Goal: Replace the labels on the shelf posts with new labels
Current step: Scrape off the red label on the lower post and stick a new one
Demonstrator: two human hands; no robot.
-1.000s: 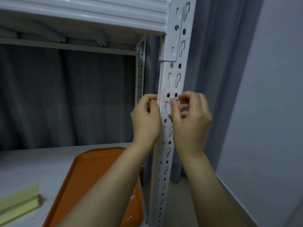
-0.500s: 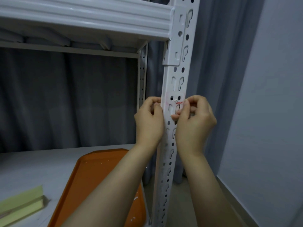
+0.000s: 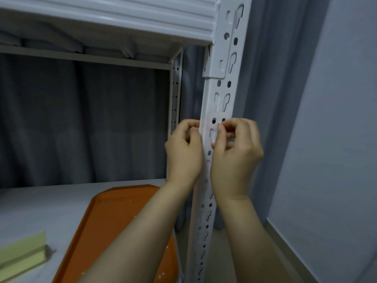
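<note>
A white perforated shelf post (image 3: 221, 88) runs down the middle right of the view. A pale, worn label (image 3: 216, 119) with faint pink edges is stuck across the post at hand height. My left hand (image 3: 184, 154) sits at the post's left edge with its fingers curled against the label's side. My right hand (image 3: 236, 152) is on the post's front, its thumb and fingers pinching at the label's right part. The lower part of the label is hidden behind my fingers.
An orange tray (image 3: 122, 225) with small white scraps lies on the grey shelf board (image 3: 40, 207). A pale green pad (image 3: 22, 254) lies at the lower left. A white shelf beam (image 3: 106, 17) crosses overhead. A grey curtain (image 3: 81, 123) hangs behind, with a wall (image 3: 336, 139) at the right.
The view has shifted slightly, so the post and hands sit lower and further right. The small red mark seen by my right fingers earlier is no longer visible. Both hands stay at the label.
</note>
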